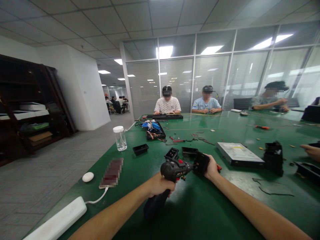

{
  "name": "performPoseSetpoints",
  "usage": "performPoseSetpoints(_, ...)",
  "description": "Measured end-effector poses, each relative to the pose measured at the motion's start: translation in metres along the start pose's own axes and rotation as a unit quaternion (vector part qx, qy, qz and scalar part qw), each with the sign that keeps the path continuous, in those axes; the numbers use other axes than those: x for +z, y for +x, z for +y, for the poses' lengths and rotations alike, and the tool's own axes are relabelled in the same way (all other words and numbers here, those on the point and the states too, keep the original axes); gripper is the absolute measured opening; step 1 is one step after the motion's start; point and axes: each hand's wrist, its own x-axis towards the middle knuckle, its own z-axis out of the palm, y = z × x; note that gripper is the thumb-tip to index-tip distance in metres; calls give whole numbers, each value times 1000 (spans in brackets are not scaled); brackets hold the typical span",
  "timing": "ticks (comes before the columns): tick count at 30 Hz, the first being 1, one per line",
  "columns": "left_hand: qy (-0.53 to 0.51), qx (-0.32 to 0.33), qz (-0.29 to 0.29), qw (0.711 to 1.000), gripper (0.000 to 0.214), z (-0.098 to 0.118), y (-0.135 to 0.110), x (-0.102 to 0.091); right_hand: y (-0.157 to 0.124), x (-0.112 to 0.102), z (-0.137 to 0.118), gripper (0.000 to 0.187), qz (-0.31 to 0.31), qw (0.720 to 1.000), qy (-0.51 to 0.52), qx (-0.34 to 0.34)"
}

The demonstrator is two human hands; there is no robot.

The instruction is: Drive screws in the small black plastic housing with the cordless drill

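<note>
My left hand (161,185) is wrapped round the grip of a black cordless drill (175,169) with red accents. The drill points right, its tip meeting or close to a black plastic housing (200,163). That housing is held up on its side by my right hand (212,166), whose fingers are partly hidden behind it. Just beyond the drill, small open black boxes lie on the table: one box (171,154) behind the drill body, another box (189,152) beside it, and a third box (140,149) farther left. Something orange-red (219,167) shows behind my right wrist.
On the green table (200,210) stand a clear jar (121,139), a phone (112,172), a white power strip (60,218), a tray of wires (155,130), an optical drive (240,154) and a black bag (273,158). Three people sit across; another person's hand (312,151) is at right.
</note>
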Motion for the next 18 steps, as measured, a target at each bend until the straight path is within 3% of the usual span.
performPoseSetpoints(18,9,5,-3,1000,10,-4,3,-2,-6,5,-1,11,-5,1000,-10,-20)
